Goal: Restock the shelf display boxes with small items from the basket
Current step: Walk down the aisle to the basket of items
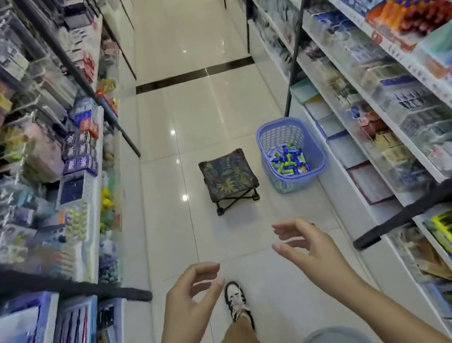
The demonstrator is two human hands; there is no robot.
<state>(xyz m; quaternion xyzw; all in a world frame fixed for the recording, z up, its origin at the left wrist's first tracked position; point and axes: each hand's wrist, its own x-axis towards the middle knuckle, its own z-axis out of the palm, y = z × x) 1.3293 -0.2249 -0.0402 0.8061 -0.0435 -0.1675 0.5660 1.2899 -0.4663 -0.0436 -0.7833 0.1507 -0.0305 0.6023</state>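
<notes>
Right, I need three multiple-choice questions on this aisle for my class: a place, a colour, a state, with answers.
1. Where is the basket? A. On the floor, right of the stool. B. On the stool. C. On a left shelf.
2. The basket's colour? A. Red. B. Green. C. Purple.
3. What do the left hand and right hand hold? A. The basket. B. Nothing. C. The stool.
Answers: 1 A, it stands on the floor beside the stool; 2 C, its mesh wall is purple; 3 B, both are open and empty.
</notes>
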